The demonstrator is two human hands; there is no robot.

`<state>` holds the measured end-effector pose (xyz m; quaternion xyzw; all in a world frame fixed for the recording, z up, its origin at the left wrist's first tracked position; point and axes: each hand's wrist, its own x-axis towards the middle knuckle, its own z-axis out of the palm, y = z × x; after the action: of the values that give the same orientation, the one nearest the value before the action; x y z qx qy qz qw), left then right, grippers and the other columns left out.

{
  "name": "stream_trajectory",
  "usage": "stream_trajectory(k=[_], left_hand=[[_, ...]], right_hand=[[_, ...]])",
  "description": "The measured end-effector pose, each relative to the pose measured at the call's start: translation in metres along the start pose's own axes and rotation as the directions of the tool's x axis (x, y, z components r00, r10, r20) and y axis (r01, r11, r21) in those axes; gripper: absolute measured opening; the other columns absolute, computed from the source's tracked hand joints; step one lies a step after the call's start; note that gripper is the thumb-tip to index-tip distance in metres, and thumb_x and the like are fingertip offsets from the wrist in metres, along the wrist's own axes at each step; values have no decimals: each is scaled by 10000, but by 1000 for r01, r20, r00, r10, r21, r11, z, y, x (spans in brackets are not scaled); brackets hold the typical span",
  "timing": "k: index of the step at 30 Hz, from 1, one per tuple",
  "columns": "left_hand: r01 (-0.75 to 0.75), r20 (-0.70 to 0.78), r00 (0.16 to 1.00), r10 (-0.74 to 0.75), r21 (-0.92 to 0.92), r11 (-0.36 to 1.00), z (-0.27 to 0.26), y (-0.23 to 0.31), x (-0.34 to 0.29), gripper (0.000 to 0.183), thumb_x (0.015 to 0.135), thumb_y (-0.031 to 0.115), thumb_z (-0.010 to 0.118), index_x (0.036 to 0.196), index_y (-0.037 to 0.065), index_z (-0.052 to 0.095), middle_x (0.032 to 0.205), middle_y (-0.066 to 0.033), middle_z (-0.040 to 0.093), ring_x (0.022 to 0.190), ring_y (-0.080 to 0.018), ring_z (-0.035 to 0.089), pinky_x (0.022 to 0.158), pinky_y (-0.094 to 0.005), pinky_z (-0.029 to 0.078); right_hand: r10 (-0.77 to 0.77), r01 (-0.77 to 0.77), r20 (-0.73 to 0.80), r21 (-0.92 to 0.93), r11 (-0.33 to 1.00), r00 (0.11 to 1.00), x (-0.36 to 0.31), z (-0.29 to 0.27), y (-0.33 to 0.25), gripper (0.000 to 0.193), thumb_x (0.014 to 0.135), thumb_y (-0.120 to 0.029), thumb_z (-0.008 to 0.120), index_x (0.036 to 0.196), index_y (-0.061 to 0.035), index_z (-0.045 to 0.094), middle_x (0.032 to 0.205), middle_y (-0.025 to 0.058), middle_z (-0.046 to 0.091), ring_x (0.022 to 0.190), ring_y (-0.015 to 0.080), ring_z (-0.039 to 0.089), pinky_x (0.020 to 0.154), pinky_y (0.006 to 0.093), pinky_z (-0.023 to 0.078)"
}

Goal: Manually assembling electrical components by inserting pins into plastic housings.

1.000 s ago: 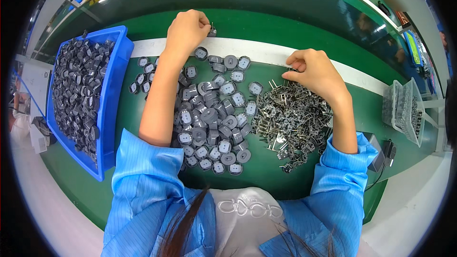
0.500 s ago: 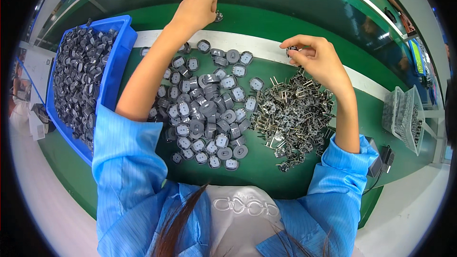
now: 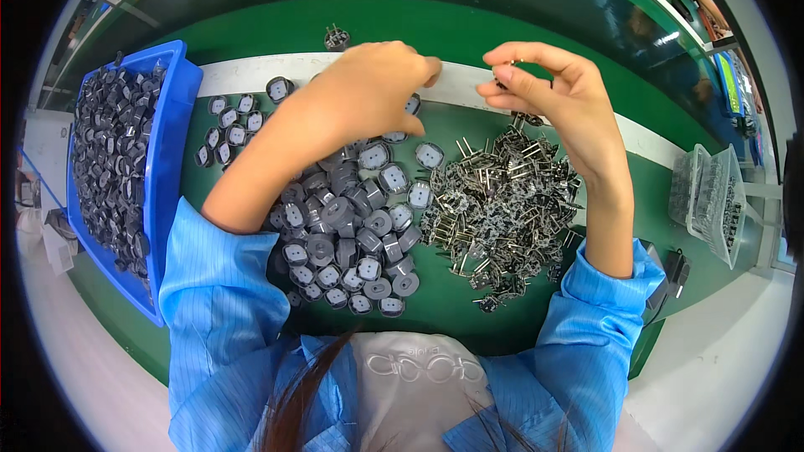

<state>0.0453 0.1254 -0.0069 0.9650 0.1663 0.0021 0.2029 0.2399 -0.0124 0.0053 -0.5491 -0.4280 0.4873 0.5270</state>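
Note:
My left hand [image 3: 377, 88] is over the far part of a heap of round grey plastic parts with pale square faces [image 3: 339, 213]. Its thumb and forefinger are apart, with nothing visible between them. My right hand [image 3: 557, 92] pinches a small black pinned part [image 3: 502, 81], mostly hidden by the fingertips. Below that hand lies a tangled pile of black parts with metal pins [image 3: 502, 209]. Beyond my left hand, a single round part with upright pins [image 3: 337, 38] rests on the green strip past the white rail.
A blue bin [image 3: 172, 134] full of the grey parts stands at the left. A white rail [image 3: 251, 75] crosses the table's far side. At the right are clear plastic trays [image 3: 708, 205] and a black adapter [image 3: 677, 268] with a cable.
My left hand has let go of the pinned part beyond the rail and come back toward the grey heap, its fingers opening. My right hand stays nearly in place, still pinching its part.

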Motion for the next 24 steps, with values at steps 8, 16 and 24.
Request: stream_trajectory(k=[8, 16, 24], left_hand=[[-210, -342, 926, 158, -121, 970, -23, 0, -13, 289, 721, 33, 792, 940, 32, 603, 889, -79, 620, 749, -212, 639, 608, -322, 503], [18, -151, 984, -99, -464, 885, -74, 43, -68, 241, 750, 18, 836, 959, -12, 720, 925, -41, 702, 772, -95, 638, 653, -195, 487], [12, 31, 999, 26, -848, 530, -25, 23, -34, 508, 808, -31, 786, 1279, -78, 602, 1174, -132, 673, 924, -124, 677, 785, -247, 566]], right_hand=[[-228, 212, -58, -208, 955, 972, 7, 19, 0, 222, 944, -92, 705, 1158, -37, 726, 999, 80, 740, 882, 116, 706, 789, 228, 553], [-226, 214, -96, -119, 969, 969, -19, 39, -21, 215, 912, -60, 734, 1107, 23, 698, 972, 69, 721, 871, 96, 659, 754, 235, 507], [-294, 224, -167, -343, 912, 941, -38, 40, -10, 217, 863, 40, 750, 1075, 51, 700, 1021, 102, 721, 915, 146, 684, 829, 262, 559]])
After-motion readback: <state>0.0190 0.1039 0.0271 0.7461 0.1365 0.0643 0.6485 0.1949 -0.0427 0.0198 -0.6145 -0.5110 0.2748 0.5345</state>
